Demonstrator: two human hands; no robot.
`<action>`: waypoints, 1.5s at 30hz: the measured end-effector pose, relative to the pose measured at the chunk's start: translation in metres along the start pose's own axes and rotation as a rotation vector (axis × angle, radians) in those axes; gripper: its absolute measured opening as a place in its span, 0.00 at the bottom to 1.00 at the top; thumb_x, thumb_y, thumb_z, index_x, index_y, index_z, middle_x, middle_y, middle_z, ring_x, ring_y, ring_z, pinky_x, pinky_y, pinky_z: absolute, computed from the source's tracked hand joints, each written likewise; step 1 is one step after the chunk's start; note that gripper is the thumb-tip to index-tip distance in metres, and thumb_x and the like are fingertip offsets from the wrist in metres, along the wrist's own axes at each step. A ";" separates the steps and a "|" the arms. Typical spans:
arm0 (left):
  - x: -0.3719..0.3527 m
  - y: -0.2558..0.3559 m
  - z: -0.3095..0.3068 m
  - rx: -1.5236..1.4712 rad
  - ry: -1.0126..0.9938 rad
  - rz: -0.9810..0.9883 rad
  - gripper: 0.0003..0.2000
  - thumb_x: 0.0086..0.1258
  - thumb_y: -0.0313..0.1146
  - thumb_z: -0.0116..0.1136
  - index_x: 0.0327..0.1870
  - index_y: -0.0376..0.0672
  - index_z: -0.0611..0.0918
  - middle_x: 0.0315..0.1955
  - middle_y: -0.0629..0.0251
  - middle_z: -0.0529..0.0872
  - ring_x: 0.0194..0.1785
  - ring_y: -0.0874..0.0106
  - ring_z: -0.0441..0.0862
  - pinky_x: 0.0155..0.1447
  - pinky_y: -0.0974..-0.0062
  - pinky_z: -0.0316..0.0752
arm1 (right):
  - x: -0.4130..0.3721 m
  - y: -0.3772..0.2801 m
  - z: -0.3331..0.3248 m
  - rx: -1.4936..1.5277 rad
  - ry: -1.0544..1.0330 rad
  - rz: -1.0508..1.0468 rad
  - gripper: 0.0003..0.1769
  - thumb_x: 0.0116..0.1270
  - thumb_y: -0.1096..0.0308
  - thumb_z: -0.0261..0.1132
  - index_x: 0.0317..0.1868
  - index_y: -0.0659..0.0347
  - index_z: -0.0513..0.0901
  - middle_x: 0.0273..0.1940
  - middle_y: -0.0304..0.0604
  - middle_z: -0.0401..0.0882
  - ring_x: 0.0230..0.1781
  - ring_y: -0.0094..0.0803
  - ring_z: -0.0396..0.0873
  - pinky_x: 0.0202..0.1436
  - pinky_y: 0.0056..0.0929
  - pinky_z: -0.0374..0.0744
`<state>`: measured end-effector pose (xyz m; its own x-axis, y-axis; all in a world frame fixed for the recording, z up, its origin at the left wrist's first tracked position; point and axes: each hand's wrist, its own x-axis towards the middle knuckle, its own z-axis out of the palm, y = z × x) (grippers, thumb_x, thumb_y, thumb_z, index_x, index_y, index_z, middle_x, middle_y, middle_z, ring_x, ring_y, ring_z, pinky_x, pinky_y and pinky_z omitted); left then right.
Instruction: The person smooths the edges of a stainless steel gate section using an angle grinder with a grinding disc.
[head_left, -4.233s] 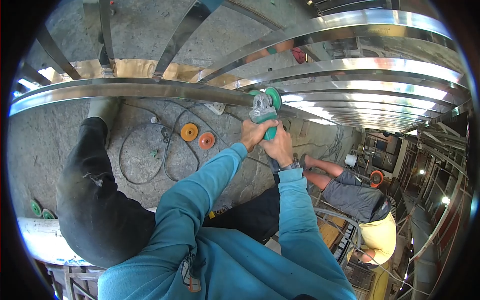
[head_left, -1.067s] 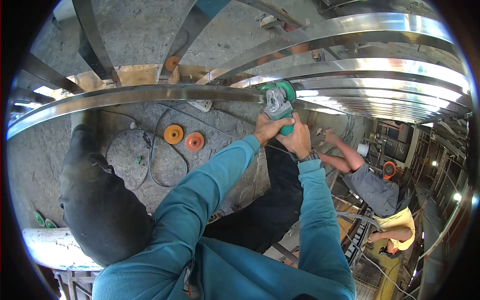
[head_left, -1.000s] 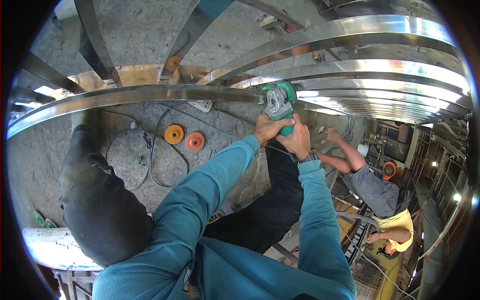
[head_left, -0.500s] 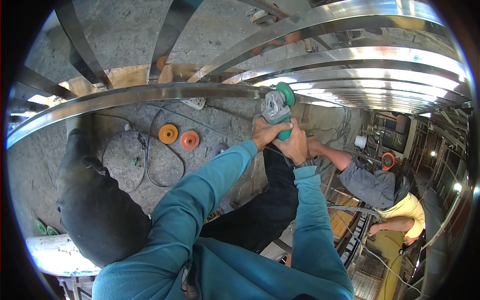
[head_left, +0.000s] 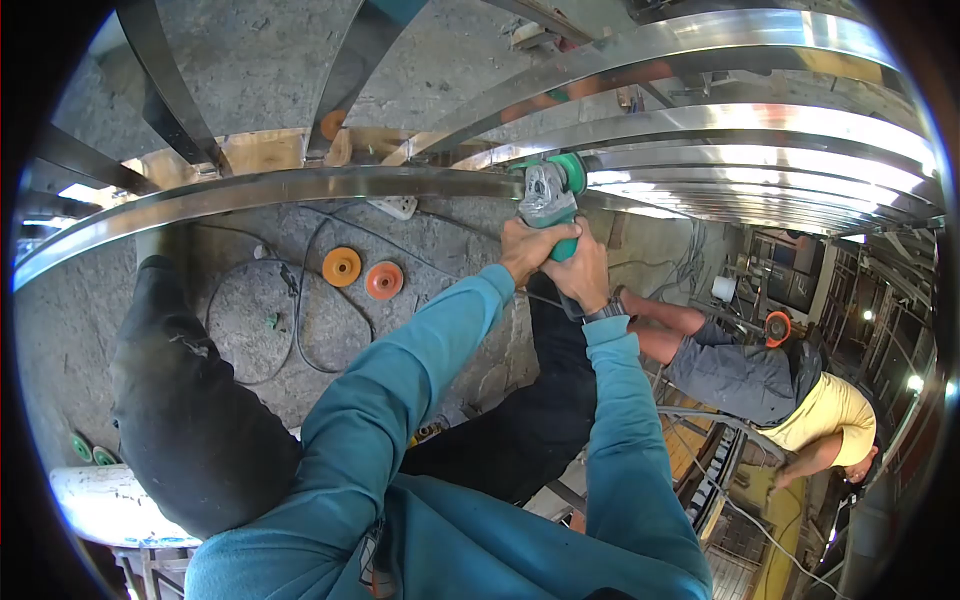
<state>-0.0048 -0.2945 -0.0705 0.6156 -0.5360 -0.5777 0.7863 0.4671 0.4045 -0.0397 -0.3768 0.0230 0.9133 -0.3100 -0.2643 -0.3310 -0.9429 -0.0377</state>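
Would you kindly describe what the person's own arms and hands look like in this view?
Both arms are covered by long teal sleeves of soft, creased fabric. The left sleeve and the right sleeve end in plain cuffs at the wrists. The left hand and the right hand are bare, without gloves. A dark wristwatch sits on the right wrist, between cuff and hand.
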 end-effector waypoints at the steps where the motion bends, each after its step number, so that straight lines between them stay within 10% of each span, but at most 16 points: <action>1: -0.001 0.002 0.000 0.011 0.011 -0.006 0.29 0.44 0.41 0.84 0.47 0.32 0.88 0.43 0.54 0.91 0.44 0.68 0.89 0.50 0.69 0.83 | 0.001 -0.001 0.000 -0.002 -0.004 0.012 0.42 0.45 0.57 0.80 0.60 0.58 0.71 0.37 0.65 0.85 0.40 0.66 0.83 0.42 0.58 0.81; 45: -0.013 0.015 -0.005 0.006 -0.100 -0.043 0.29 0.54 0.42 0.81 0.53 0.33 0.85 0.49 0.56 0.88 0.50 0.67 0.86 0.55 0.69 0.81 | -0.005 -0.013 -0.003 0.090 0.003 0.054 0.38 0.46 0.59 0.78 0.59 0.59 0.74 0.39 0.65 0.85 0.42 0.66 0.83 0.46 0.57 0.81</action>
<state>-0.0012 -0.2772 -0.0605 0.5828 -0.6237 -0.5209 0.8125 0.4376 0.3851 -0.0395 -0.3632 0.0275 0.8941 -0.3607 -0.2654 -0.3999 -0.9099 -0.1102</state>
